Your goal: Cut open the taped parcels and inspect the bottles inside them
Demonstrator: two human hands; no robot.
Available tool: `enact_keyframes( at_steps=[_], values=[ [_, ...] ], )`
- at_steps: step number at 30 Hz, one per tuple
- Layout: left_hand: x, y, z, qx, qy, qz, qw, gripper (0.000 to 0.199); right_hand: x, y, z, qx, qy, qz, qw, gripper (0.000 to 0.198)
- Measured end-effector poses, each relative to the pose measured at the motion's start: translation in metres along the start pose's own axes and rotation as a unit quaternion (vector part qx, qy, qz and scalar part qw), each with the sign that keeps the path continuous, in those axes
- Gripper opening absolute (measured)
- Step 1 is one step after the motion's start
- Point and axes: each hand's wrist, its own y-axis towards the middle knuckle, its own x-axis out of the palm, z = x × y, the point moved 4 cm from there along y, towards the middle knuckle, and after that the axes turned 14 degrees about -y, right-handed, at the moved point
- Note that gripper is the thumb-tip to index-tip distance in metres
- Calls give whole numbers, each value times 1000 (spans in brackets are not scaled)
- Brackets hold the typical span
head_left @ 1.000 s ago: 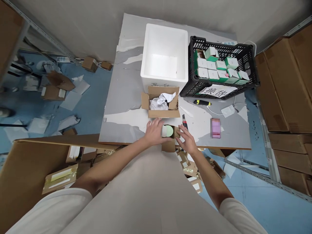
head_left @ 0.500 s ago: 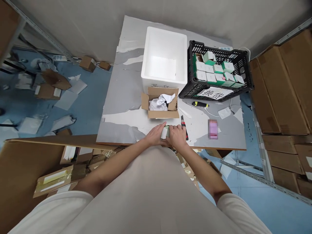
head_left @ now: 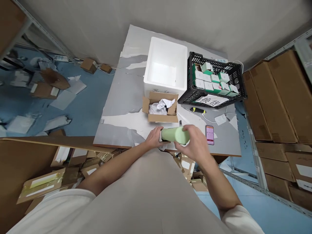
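At the table's front edge, my right hand [head_left: 195, 143] is closed round the far end of a pale green cylinder [head_left: 169, 134], which looks like a tumbler or flask. The cylinder sticks out sideways from a small box [head_left: 160, 136]. My left hand [head_left: 153, 137] grips that box, and most of it is hidden behind the fingers. Just beyond the hands stands an open brown carton [head_left: 162, 118] with crumpled white paper [head_left: 161, 107] inside. A utility knife [head_left: 180, 123] is mostly covered by the cylinder and my right hand.
Behind the carton is a white foam box [head_left: 148, 85]. A black crate [head_left: 192, 94] of green-and-white boxes stands to its right. A yellow-black tool [head_left: 197, 110] and a phone [head_left: 209, 135] lie on the table [head_left: 117, 107]. Cartons fill the shelf [head_left: 270, 97] on the right.
The green cylinder has come out of the small box to the right, with my right hand moving right along with it. My left hand has stayed on the box. The view has shifted slightly.
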Motion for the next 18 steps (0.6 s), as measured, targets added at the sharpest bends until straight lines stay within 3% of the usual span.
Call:
enact_keyframes(
  at_steps=[4,6,8,11,13,16,17,18],
  values=[
    [-5,-6,-1,-34,-16,0,999,120,-47,-2,25,35,47,69,996,50],
    [-13,-10,8,-27,-32,16,999,130,-50,-2,42,87,94,107,986,56],
    [-25,-14,24,3,-56,62,997,124,-38,0,56,146,189,145,960,60],
    [-40,-9,60,50,-121,126,983,97,1,9,61,218,407,155,873,57],
    [-41,4,84,72,-206,105,970,83,33,15,49,257,556,122,781,48],
    [-39,28,108,95,-365,63,924,70,72,21,19,279,712,21,644,39],
    [-41,34,110,89,-404,72,908,68,81,22,10,272,737,-24,619,41],
    [-43,39,110,77,-430,90,895,68,87,23,4,259,744,-66,612,43]
  ],
)
